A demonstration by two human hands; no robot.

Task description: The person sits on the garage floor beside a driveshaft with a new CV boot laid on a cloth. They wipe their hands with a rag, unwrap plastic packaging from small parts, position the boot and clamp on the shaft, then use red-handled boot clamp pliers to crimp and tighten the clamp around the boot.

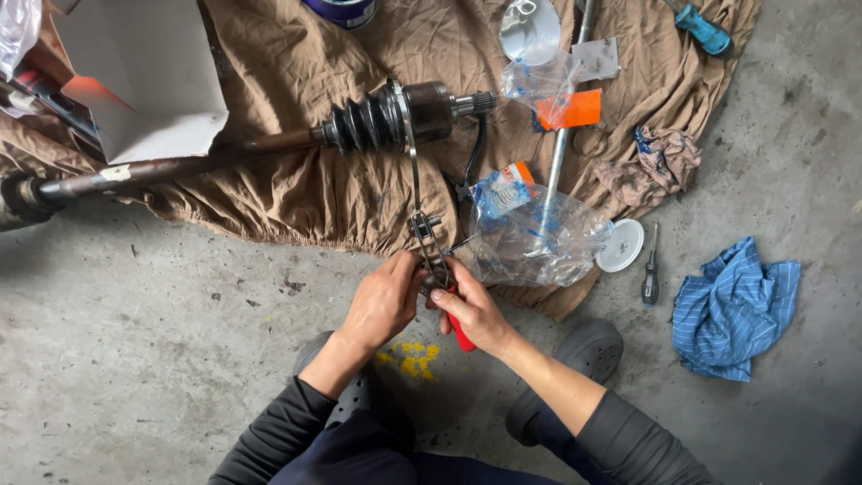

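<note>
Together both hands' fingers [437, 295] clasp the red-handled pliers [440, 269].

A red-handled clamp tool [438, 269] grips a thin metal band [413, 153] looped around the axle's black ribbed boot [364, 124].

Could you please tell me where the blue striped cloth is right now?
In the head view, the blue striped cloth lies crumpled on the bare concrete floor at the right, just beyond the small screwdriver and white lid.
</note>
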